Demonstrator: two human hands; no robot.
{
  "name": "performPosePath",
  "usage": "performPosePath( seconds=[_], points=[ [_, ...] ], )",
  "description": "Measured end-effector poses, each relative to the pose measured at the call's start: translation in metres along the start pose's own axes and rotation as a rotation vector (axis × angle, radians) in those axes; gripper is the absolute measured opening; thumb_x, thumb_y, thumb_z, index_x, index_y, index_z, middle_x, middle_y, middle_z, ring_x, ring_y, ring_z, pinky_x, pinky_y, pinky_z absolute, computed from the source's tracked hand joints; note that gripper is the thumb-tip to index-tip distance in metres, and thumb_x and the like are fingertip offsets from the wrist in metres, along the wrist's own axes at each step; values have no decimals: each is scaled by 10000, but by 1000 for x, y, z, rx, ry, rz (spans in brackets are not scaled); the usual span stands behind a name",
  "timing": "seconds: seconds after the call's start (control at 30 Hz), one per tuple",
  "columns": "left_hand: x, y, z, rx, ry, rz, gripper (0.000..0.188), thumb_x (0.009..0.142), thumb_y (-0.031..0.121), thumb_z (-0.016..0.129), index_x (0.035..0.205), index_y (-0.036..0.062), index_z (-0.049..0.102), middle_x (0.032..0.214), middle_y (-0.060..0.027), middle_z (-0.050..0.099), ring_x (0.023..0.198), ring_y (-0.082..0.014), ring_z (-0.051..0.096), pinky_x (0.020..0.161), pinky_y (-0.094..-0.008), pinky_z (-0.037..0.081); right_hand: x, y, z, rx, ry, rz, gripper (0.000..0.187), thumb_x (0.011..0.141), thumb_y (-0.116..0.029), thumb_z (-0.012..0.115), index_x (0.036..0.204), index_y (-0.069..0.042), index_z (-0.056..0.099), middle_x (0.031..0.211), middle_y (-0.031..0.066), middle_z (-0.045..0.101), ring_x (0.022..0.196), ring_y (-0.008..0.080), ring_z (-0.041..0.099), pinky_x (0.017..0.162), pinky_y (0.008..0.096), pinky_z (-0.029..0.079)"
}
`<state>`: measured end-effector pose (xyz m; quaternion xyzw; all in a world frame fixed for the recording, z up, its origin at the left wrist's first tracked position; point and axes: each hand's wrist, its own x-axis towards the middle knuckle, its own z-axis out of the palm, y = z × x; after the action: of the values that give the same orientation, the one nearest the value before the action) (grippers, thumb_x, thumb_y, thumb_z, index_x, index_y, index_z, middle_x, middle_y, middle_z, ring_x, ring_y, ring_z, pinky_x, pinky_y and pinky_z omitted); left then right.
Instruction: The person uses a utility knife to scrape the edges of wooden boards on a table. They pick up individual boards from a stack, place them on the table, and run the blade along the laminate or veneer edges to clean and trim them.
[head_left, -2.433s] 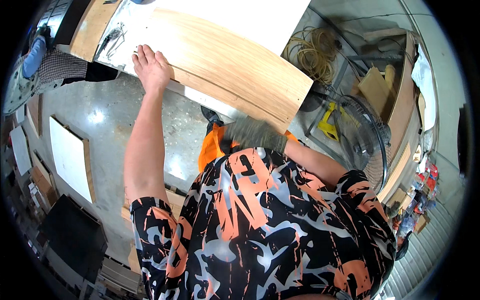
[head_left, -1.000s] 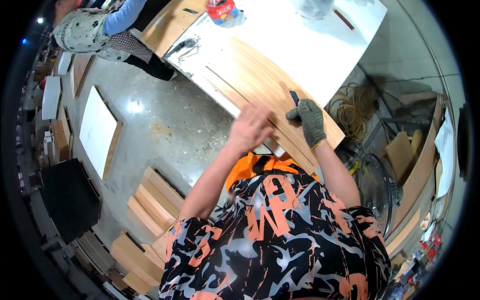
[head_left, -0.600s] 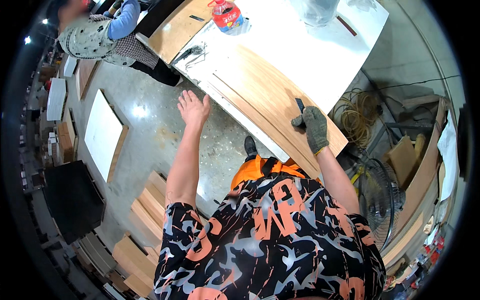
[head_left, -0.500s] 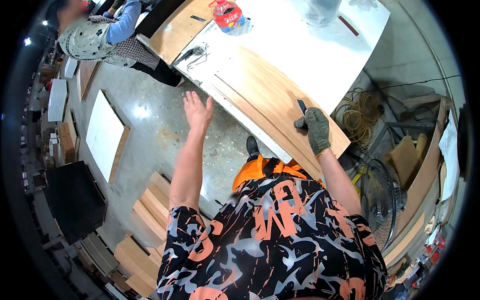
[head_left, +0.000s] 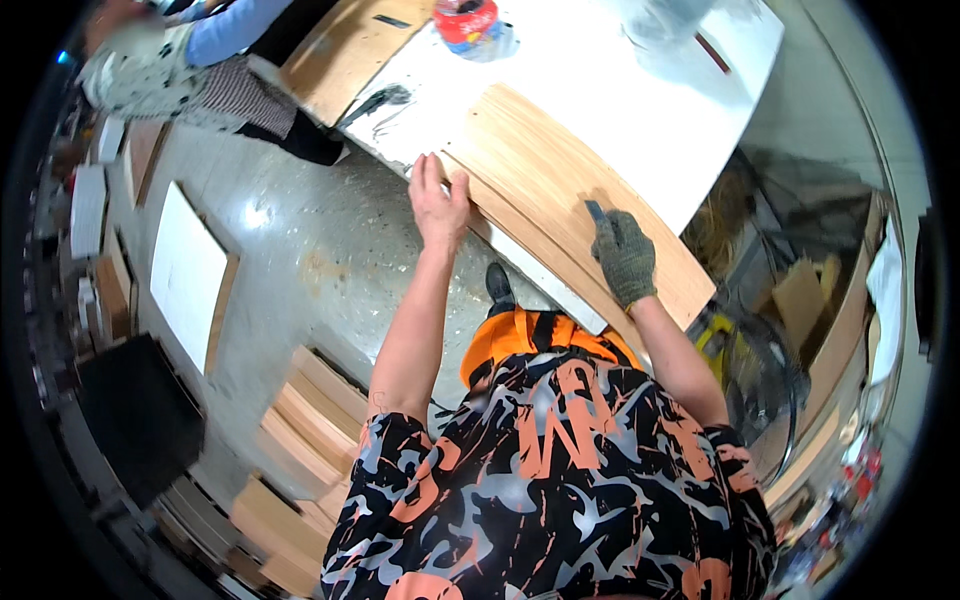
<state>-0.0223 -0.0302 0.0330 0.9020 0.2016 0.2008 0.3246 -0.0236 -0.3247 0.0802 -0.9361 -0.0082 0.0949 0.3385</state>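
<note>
My left hand (head_left: pixel 440 205), bare, has its fingers stretched out and rests at the near edge of a long, narrow wooden strip (head_left: pixel 530 232). Beside the strip lies a wider light-wood board (head_left: pixel 545 150) on the white tabletop (head_left: pixel 640 150). A grey-green knitted glove covers my right hand (head_left: pixel 625 255), which is closed round a small flat dark blade-like tool (head_left: pixel 595 210). The tool's tip is over the wide board; whether it touches the wood I cannot tell. The glove hides the rest of the tool.
A red-labelled bottle (head_left: pixel 467 25) and a clear plastic bag (head_left: pixel 665 30) stand on the table's far part. Another person (head_left: pixel 190 75) is at the far left. A fan (head_left: pixel 750 375) stands right of me. Wood boards (head_left: pixel 310 420) and a white panel (head_left: pixel 195 275) lie left.
My left hand has come from the air over the floor rightward to the strip's edge. My right hand, still holding the tool, has shifted slightly left on the board.
</note>
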Motion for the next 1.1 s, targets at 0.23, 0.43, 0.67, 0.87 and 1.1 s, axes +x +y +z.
performPosePath(
  seconds=[0.23, 0.43, 0.67, 0.87, 1.1],
  points=[
    [19, -27, -16, -158, -173, -36, 733, 790, 271, 831, 1381, -18, 507, 1332, -233, 455, 1219, -388, 477, 1047, -460, 411, -48, 12, -30, 593, 207, 274, 280, 991, -156, 599, 1224, -2, 611, 848, 84, 676, 731, 138, 669, 681, 299, 549],
    [30, -14, -28, -153, -278, -78, 753, 807, 277, 841, 1416, 3, 494, 1394, -224, 332, 1244, -361, 443, 1007, -453, 460, -148, 59, -49, 554, 575, 449, 298, 986, -152, 594, 1232, 15, 620, 906, 100, 657, 661, 138, 649, 594, 293, 558],
    [38, -16, -32, 124, -273, 91, 776, 778, 362, 847, 1410, 55, 519, 1507, -302, 259, 1368, -445, 292, 1090, -522, 351, -198, 65, -47, 540, 627, 571, 286, 983, -95, 587, 1244, 13, 634, 975, 94, 690, 647, 114, 616, 583, 270, 541],
    [60, -24, -33, 357, -298, 263, 775, 740, 380, 856, 1387, 80, 551, 1514, -310, 274, 1363, -474, 317, 1103, -543, 332, -209, 82, -23, 580, 644, 568, 313, 980, -164, 620, 1232, 21, 636, 959, 135, 705, 640, 126, 635, 571, 298, 542],
    [77, 7, -37, 480, -386, 345, 811, 661, 299, 891, 1386, 150, 561, 1564, -259, 229, 1408, -464, 282, 1128, -545, 320, -222, 89, -24, 753, 770, 640, 320, 987, -155, 614, 1240, 41, 623, 867, 91, 674, 626, 112, 610, 568, 289, 520]
  ],
)
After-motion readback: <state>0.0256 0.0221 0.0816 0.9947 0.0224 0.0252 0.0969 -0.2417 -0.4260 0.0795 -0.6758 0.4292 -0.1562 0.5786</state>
